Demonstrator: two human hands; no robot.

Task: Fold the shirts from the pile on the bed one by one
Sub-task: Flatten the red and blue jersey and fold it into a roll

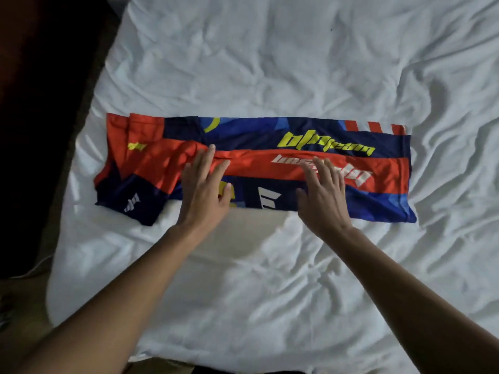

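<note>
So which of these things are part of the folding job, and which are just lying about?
Job: shirt, folded into a long strip; left hand and right hand, flat on it; bed beneath.
Lying about: thin white cord, it seems, on the dark floor.

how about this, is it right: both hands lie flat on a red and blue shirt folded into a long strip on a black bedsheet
One thing is wrong: the bedsheet is white, not black. The rest holds in the head view: the left hand and right hand lie flat on the red and blue shirt, which is folded into a long strip.
</note>
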